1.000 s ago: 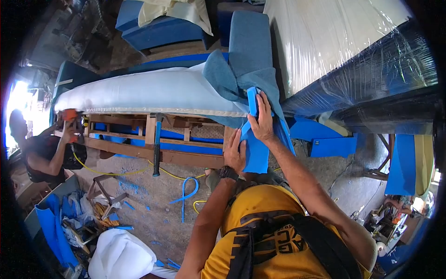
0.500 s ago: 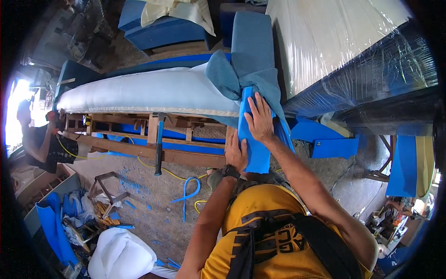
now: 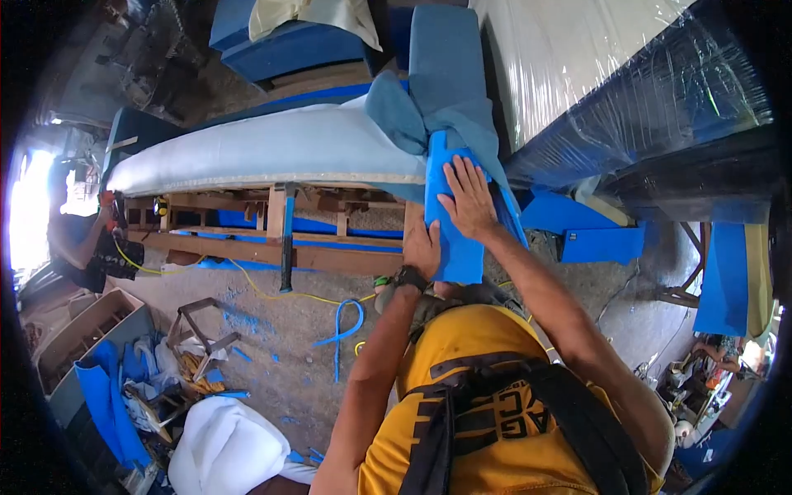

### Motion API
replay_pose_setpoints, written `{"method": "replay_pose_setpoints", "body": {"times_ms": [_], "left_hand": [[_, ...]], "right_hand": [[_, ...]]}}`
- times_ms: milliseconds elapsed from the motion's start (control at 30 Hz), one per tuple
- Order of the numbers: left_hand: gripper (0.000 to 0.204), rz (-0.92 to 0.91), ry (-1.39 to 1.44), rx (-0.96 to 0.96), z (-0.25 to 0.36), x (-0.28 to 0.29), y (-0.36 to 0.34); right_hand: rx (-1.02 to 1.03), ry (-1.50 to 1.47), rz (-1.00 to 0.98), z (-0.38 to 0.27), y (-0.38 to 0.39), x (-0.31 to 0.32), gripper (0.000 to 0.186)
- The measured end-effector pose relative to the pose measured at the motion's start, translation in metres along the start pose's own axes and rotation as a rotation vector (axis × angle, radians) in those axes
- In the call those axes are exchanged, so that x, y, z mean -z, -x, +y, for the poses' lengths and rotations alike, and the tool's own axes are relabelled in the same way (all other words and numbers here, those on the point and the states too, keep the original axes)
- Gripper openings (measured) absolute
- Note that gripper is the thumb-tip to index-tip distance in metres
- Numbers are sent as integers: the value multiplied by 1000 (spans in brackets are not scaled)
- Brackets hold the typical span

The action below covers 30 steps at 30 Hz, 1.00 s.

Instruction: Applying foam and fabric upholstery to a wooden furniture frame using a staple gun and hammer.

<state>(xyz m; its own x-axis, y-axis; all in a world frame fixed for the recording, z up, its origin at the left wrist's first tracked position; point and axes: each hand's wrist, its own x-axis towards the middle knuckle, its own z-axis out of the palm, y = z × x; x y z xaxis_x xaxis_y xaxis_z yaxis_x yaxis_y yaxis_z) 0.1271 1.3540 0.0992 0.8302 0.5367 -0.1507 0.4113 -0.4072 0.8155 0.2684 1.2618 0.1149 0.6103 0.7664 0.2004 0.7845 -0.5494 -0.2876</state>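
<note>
A strip of bright blue foam (image 3: 459,262) lies along the front of the sofa arm at the right end of a sofa frame. My right hand (image 3: 470,200) is pressed flat on the foam, fingers spread and pointing away from me. My left hand (image 3: 422,247) rests at the foam's left edge, against the wooden end post of the frame, its fingers stretched out. Loose blue-grey fabric (image 3: 466,142) is bunched on the arm just beyond the foam. A padded white seat (image 3: 272,155) runs left from there, above bare wooden rails (image 3: 330,260).
A hammer (image 3: 287,239) hangs on the front rail. At the left, a co-worker (image 3: 82,231) holds a red tool at the sofa's far end. Yellow hose (image 3: 272,293) crosses the floor. Scraps and a white bundle (image 3: 227,450) lie lower left. Plastic-wrapped furniture (image 3: 627,124) stands right.
My view has shifted, so the sofa sits a little higher in the picture. Both hands have slid slightly toward me along the foam and post. The foam remains in place on the arm.
</note>
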Motion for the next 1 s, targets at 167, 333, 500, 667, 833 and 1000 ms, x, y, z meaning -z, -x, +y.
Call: {"method": "replay_pose_setpoints", "body": {"times_ms": [167, 333, 500, 667, 833, 1000], "left_hand": [[36, 33, -39, -166, -12, 20, 9], [28, 60, -73, -219, -15, 31, 33], [31, 121, -266, -319, -24, 25, 41], [34, 75, -233, -290, -24, 26, 42], [57, 97, -331, -406, -15, 22, 41], [63, -6, -325, -277, -18, 12, 41]], "right_hand": [[26, 7, 54, 4, 1, -3, 62], [-14, -3, 42, -5, 3, -2, 60], [-1, 18, 37, -20, 9, 0, 60], [-32, 47, -17, -22, 9, 2, 60], [-35, 25, 13, -25, 7, 5, 60], [-39, 6, -14, -23, 8, 3, 63]]}}
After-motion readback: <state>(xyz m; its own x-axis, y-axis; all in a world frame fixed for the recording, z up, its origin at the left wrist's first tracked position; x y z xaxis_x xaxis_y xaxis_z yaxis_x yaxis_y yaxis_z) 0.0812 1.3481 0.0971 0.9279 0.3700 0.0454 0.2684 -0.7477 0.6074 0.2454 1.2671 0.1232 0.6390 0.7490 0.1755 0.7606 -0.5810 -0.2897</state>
